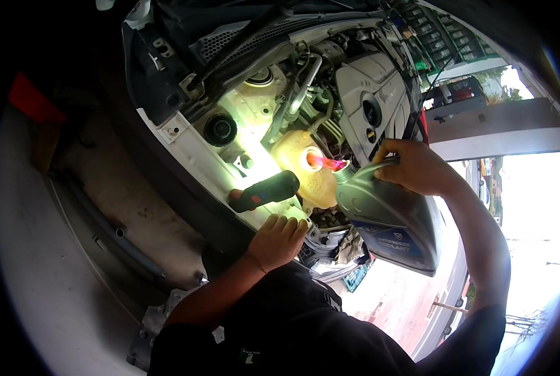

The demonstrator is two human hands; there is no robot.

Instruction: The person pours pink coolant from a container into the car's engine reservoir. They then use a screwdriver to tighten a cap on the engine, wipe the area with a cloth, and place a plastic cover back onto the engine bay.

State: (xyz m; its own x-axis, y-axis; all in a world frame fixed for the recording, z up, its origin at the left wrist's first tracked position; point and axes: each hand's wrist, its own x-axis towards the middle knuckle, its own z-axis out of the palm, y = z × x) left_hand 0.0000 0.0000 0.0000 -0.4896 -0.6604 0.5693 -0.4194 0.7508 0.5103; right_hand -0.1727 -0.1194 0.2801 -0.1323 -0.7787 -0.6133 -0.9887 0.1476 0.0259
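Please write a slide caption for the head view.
The right hand tilts a dark jug, pink liquid streaming into a yellowish tank; the left hand rests near a black lamp.

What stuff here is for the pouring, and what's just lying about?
For the pouring:
dark grey plastic jug, in the right hand
pinkish-red liquid
rounded yellowish plastic tank
probably the black cylindrical work light

Seemingly just lying about:
long grey tube
silvery metal part
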